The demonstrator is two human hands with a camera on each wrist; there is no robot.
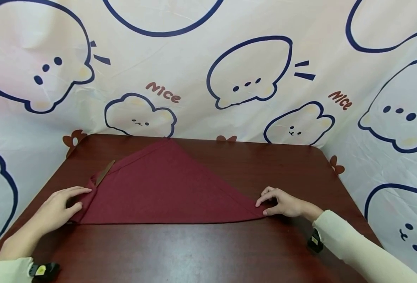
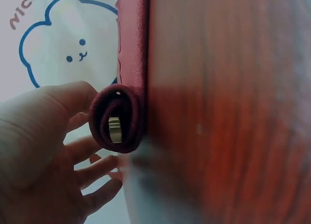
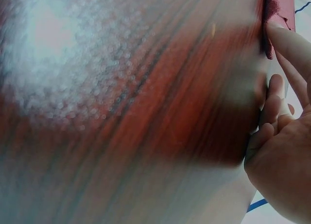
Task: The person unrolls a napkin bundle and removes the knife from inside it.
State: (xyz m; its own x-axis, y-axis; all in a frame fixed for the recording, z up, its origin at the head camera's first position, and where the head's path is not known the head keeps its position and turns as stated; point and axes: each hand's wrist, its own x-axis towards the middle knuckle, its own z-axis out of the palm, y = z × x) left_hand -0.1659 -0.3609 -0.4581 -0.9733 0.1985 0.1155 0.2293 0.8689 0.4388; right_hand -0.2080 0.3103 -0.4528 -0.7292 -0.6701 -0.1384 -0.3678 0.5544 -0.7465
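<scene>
A dark red cloth (image 1: 166, 188) lies folded in a triangle on the table, its peak at the far side. Its left end is rolled up, and a flat brown strip (image 1: 105, 173) sticks out of the far end of the roll. From the side, in the left wrist view, the rolled cloth (image 2: 99, 129) wraps a pale metallic end (image 2: 115, 130); what kind of thing it is stays hidden. My left hand (image 1: 54, 208) holds the roll between thumb and fingers. At the opposite corner, my right hand (image 1: 283, 202) pinches the cloth between thumb and fingers.
The dark brown wooden table (image 1: 180, 251) reflects light near its front. A white curtain (image 1: 194, 78) with blue cartoon outlines stands behind it and along both sides. Black wrist devices sit at the cuffs of both pale sleeves (image 1: 353, 239).
</scene>
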